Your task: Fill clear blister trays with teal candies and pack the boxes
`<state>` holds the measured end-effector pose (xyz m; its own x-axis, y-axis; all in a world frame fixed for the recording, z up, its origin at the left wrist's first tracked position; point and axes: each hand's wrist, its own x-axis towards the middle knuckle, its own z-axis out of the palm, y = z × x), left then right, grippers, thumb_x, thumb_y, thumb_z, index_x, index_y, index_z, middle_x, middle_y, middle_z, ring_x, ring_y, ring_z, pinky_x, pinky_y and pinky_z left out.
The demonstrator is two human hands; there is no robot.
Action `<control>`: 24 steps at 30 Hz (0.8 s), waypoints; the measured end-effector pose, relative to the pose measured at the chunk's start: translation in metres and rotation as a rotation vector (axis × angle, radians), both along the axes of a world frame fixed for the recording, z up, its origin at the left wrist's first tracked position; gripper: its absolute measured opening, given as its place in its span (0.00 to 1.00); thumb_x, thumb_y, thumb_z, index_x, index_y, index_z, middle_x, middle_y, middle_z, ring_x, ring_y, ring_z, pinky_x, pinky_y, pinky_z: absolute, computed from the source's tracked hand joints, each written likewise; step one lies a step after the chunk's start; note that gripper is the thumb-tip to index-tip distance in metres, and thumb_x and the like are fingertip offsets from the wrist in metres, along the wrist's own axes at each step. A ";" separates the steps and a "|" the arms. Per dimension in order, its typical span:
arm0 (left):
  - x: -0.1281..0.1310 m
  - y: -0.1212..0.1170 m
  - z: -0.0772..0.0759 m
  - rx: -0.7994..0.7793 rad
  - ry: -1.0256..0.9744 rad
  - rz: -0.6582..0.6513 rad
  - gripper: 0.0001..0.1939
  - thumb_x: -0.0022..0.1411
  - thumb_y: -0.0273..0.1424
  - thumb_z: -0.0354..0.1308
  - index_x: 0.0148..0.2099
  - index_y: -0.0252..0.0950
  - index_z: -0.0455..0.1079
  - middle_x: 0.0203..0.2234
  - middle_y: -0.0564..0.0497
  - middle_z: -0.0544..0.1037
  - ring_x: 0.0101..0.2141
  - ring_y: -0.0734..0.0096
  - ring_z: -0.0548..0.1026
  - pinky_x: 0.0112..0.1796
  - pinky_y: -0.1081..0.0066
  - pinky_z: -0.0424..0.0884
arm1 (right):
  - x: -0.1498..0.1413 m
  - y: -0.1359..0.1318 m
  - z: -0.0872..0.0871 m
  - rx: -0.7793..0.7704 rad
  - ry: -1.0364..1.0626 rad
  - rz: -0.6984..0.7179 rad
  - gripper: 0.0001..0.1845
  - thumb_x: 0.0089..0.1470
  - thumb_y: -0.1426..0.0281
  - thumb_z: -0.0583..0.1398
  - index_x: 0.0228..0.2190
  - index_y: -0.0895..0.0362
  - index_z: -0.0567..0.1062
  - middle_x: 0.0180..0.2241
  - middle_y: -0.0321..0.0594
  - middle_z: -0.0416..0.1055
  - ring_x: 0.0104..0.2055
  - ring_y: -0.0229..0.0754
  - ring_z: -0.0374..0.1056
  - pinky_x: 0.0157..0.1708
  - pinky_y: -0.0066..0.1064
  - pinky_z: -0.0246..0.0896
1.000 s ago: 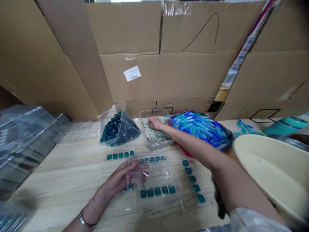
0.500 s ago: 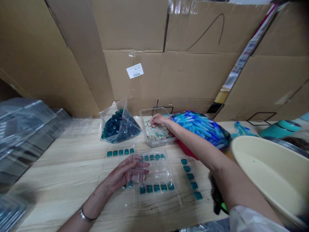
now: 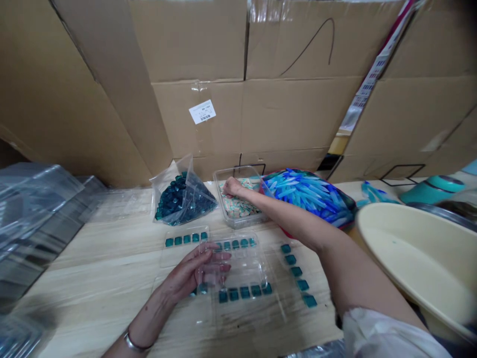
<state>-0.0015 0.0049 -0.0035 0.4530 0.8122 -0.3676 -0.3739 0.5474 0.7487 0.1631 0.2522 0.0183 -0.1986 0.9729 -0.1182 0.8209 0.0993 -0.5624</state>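
My left grip [image 3: 194, 271] holds a clear plastic tray [image 3: 238, 266] over the tabletop [image 3: 112, 278]. My right grip [image 3: 231, 188], fingertips drawn together, is in a clear tub [image 3: 244, 223] of pale chips [image 3: 244, 209] at the far side; I cannot tell whether it pinches one. Teal square pieces [image 3: 244, 292] lie in rows around the tray. Left of the tub sits a bag of teal pieces [image 3: 184, 201]; right, blue sticks [image 3: 303, 191].
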 end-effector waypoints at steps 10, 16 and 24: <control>0.002 -0.001 0.001 0.017 0.012 0.002 0.14 0.61 0.30 0.53 0.49 0.33 0.63 0.46 0.35 0.74 0.41 0.52 0.76 0.42 0.53 0.70 | -0.006 -0.002 0.003 0.132 -0.088 0.052 0.10 0.41 0.79 0.62 0.31 0.66 0.78 0.40 0.56 0.74 0.45 0.51 0.70 0.40 0.29 0.63; 0.001 0.000 0.002 0.028 0.034 0.006 0.14 0.61 0.30 0.54 0.49 0.33 0.63 0.47 0.35 0.73 0.42 0.52 0.75 0.43 0.52 0.69 | 0.008 -0.001 0.004 0.049 0.072 0.063 0.08 0.45 0.78 0.61 0.31 0.62 0.78 0.32 0.46 0.77 0.35 0.43 0.73 0.33 0.24 0.65; 0.001 0.000 0.000 0.017 0.018 0.000 0.14 0.60 0.31 0.55 0.48 0.33 0.64 0.47 0.36 0.73 0.41 0.52 0.76 0.42 0.53 0.70 | 0.052 0.005 0.010 -0.130 0.290 0.033 0.05 0.41 0.81 0.64 0.25 0.62 0.76 0.21 0.35 0.74 0.24 0.34 0.71 0.26 0.19 0.67</control>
<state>-0.0009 0.0052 -0.0034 0.4467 0.8182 -0.3618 -0.3598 0.5346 0.7647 0.2152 0.2568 0.0284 -0.2738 0.9458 -0.1747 0.6218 0.0355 -0.7824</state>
